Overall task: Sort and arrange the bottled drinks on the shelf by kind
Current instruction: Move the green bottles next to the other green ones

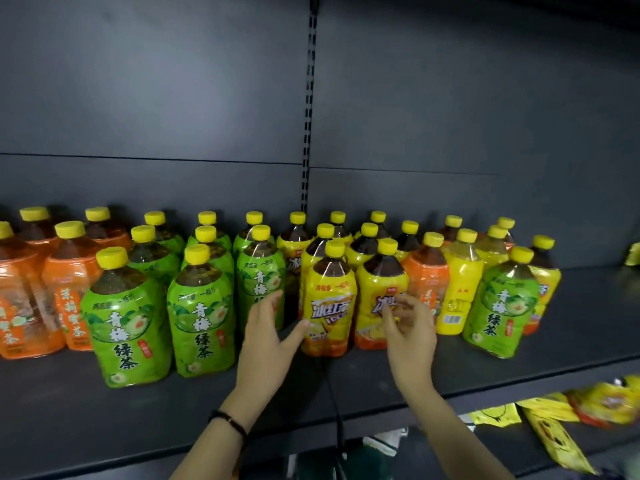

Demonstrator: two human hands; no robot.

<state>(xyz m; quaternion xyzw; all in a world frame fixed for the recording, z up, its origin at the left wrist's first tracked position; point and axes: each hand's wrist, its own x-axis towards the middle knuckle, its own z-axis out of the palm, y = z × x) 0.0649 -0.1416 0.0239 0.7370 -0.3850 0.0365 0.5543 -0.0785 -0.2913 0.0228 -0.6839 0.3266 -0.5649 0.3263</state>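
Note:
Bottled teas with yellow caps stand on a dark shelf [519, 372]. Orange-labelled bottles [69, 292] fill the far left, green-labelled bottles [128, 323] come after them, and yellow-labelled bottles [329, 306] stand in the middle. On the right an orange bottle [427, 271], a pale yellow bottle [460, 289] and a green bottle [498, 306] are mixed together. My left hand [268, 341] is open beside the front yellow bottle, thumb tip at its label. My right hand [408, 327] hovers with loosely curled fingers before a second yellow bottle [379, 296], holding nothing.
The shelf's right part [595, 306] is bare apart from a yellow item at the edge [633, 254]. Yellow snack packets [554, 434] lie on the lower shelf at bottom right. A slotted upright [310, 98] runs up the dark back panel.

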